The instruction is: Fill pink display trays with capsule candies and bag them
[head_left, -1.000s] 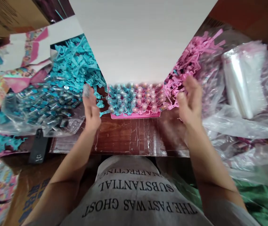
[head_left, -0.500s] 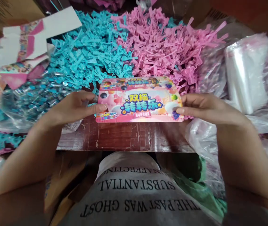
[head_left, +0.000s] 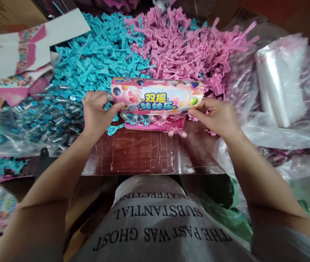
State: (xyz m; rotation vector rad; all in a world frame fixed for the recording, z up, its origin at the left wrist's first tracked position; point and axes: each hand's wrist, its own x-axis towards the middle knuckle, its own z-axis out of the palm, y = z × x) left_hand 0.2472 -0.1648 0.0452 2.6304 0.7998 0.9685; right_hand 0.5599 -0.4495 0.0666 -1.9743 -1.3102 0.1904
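Note:
A glossy printed card (head_left: 158, 96), pink with fruit pictures and Chinese lettering, is bowed into a curve above the table. My left hand (head_left: 97, 112) pinches its left end between thumb and fingers. At the opposite end, my right hand (head_left: 217, 115) grips it the same way. Partly hidden below the card is a pink tray (head_left: 155, 125), with several small clear-ended pieces along its visible edge. A pink plastic piece (head_left: 177, 132) lies by the tray's right front corner, and a turquoise plastic piece (head_left: 116, 129) by its left.
Heaps of turquoise pieces (head_left: 100, 51) and pink pieces (head_left: 182, 47) cover the table's back. Small clear tubes (head_left: 59, 120) lie at left, below printed cartons (head_left: 35, 51). A stack of clear bags (head_left: 278, 80) stands at right. The brown tabletop (head_left: 141, 153) ends before my body.
The card has gone from nearly flat to curved and moved slightly away and left. My hands have come closer together. The pink tray and loose pieces beneath it now show.

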